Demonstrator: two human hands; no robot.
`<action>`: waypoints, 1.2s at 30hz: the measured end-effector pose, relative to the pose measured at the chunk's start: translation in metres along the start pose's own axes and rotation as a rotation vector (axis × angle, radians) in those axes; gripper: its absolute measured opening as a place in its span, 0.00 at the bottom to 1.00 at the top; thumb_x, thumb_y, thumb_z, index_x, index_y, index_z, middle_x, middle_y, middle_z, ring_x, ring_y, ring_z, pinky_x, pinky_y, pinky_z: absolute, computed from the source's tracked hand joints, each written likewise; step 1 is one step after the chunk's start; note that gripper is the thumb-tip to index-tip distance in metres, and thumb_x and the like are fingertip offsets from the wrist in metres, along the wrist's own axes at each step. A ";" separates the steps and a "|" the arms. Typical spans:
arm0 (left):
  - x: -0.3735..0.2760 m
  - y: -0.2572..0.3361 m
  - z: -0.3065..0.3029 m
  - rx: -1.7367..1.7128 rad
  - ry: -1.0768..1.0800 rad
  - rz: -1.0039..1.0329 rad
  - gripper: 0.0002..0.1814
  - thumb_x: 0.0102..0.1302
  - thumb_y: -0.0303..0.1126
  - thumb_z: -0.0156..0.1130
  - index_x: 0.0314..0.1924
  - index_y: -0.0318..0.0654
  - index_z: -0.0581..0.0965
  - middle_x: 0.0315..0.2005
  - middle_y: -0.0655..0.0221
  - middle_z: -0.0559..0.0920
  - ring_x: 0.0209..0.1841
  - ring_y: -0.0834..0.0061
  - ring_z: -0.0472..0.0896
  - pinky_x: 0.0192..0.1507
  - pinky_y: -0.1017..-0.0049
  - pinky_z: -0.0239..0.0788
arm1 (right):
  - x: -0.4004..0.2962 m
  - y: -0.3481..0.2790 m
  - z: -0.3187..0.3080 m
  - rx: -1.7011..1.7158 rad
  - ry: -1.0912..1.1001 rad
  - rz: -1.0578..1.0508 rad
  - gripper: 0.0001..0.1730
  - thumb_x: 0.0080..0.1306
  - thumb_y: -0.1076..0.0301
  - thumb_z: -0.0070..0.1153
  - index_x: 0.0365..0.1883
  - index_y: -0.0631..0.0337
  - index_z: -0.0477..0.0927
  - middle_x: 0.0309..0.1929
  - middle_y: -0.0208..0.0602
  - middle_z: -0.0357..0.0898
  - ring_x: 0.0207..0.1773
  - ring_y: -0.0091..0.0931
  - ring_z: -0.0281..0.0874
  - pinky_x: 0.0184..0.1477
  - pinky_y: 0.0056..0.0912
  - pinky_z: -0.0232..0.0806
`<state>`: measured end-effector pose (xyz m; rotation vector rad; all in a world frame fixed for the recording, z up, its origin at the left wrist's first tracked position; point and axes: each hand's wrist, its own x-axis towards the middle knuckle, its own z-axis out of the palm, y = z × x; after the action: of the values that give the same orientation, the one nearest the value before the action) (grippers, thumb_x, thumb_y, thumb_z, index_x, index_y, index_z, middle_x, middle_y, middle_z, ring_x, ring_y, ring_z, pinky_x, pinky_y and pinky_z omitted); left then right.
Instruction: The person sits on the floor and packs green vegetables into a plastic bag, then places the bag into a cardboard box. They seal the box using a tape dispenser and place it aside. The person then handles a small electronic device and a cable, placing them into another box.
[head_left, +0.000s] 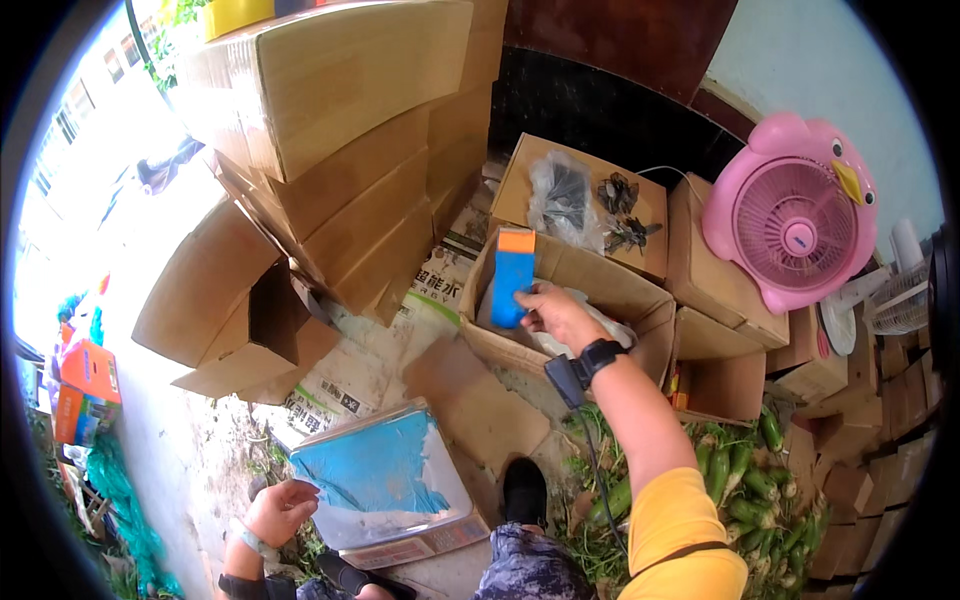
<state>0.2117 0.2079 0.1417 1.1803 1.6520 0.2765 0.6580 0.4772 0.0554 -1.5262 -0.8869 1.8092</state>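
My right hand (559, 316) grips the lower edge of a blue box with an orange end (514, 274), held upright over an open cardboard carton (574, 259). Whitish plastic bags (600, 319) lie inside that carton, partly hidden by the hand. My left hand (279, 510) hangs at the lower left with curled fingers and nothing seen in it. Beside it, a rectangular lidded bin or box with a torn blue sheet on top (367, 472) rests on flattened cardboard between the hand and my shoe.
Large cartons (360, 90) stand stacked at upper left, above an open carton (217, 300). A pink fan (799, 225) sits on a box at right. Green long vegetables (750, 495) lie at lower right. A cable runs along my right arm. Another carton (716, 360) adjoins the open one.
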 end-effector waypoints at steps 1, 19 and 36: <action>0.001 -0.003 0.000 -0.011 0.001 -0.007 0.14 0.60 0.30 0.63 0.45 0.32 0.78 0.35 0.64 0.83 0.37 0.76 0.81 0.42 0.76 0.73 | 0.009 0.005 0.005 -0.031 0.025 0.058 0.13 0.64 0.62 0.57 0.42 0.57 0.73 0.30 0.27 0.75 0.27 0.19 0.73 0.30 0.23 0.67; 0.009 0.016 0.004 0.131 -0.077 -0.013 0.12 0.63 0.29 0.60 0.44 0.32 0.78 0.35 0.66 0.84 0.38 0.79 0.81 0.42 0.77 0.73 | 0.027 0.019 0.023 -0.102 0.067 0.120 0.15 0.67 0.60 0.52 0.43 0.63 0.73 0.33 0.33 0.75 0.27 0.25 0.76 0.32 0.29 0.73; -0.001 0.001 0.008 0.060 -0.015 0.023 0.14 0.60 0.29 0.63 0.45 0.31 0.78 0.35 0.62 0.83 0.38 0.74 0.81 0.43 0.74 0.73 | 0.003 0.018 0.013 -0.375 0.284 -0.167 0.30 0.60 0.63 0.59 0.56 0.69 0.67 0.34 0.45 0.80 0.23 0.27 0.79 0.21 0.31 0.70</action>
<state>0.2190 0.2048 0.1395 1.2437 1.6444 0.2335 0.6442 0.4670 0.0408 -1.8202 -1.2162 1.3170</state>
